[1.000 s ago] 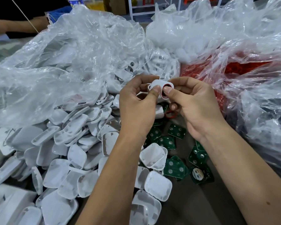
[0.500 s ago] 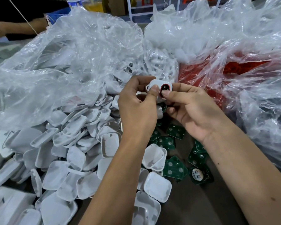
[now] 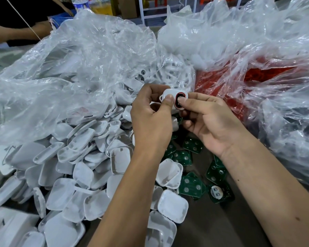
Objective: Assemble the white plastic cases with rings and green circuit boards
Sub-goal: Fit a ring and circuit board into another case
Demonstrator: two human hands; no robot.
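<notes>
1. White box corner (image 3: 9,227) at 8 o'clock, partly under the spill of parts.
2. Heap of white case shells (image 3: 82,168) covers the 7–9 o'clock region; most lie hollow side up, overlapping one another. The heap runs out from under a clear plastic bag (image 3: 75,68) at 10–11 o'clock.
3. Another person's forearm (image 3: 16,32) at far 10 o'clock, behind the bag.
4. Left hand (image 3: 151,120) at centre, fingers curled round the white case (image 3: 168,93), thumb pressed on its near face. Case held in the air at about 12 o'clock from the wrist, above the heap.
5. Red ring (image 3: 180,101) seated in the oval opening on the case's right end.
6. Right hand (image 3: 212,122) just beside the left; forefinger tip pressing inside the ring, the other fingers curled under the case. Whether they grip it cannot be told.
7. Green circuit boards (image 3: 193,188) scattered on the table at 5–6 o'clock, below both hands; one carries a white round part.
8. Bag of red parts (image 3: 257,75) at 2 o'clock under clear plastic.
</notes>
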